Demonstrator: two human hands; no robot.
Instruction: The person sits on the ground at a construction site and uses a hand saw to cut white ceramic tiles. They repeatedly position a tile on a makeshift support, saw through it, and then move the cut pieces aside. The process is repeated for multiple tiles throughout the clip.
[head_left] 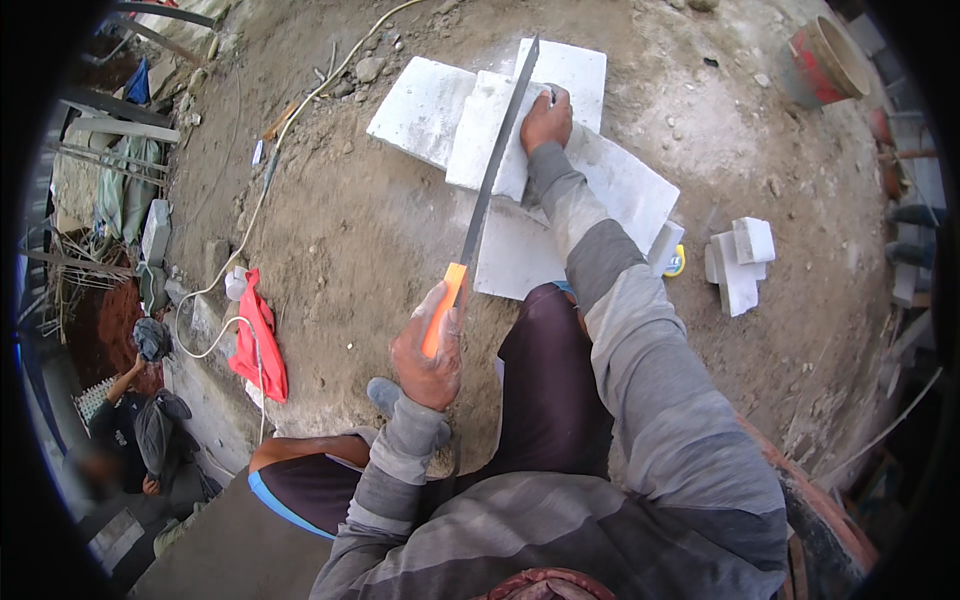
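Note:
My left hand (428, 355) is closed around the orange handle of a handsaw (490, 180). Its long dark blade points away from me and lies across a white lightweight block (478, 135). Beside the blade, on its right, my right hand (547, 120) grips this block with curled fingers; the fingertips are partly hidden. The block rests on top of other white blocks: one at the left (418, 108), one at the far side (580, 80), and a larger slab (625, 190) at the right. Nearest my knee is another white block (512, 255).
A yellow tape measure (675, 262) lies by the blocks. Small white offcuts (738, 268) are stacked at the right, with a dirty bucket (830, 62) farther off. Leftward are a pale cable (264, 195) and red cloth (262, 345). Another person (140, 430) is at lower left.

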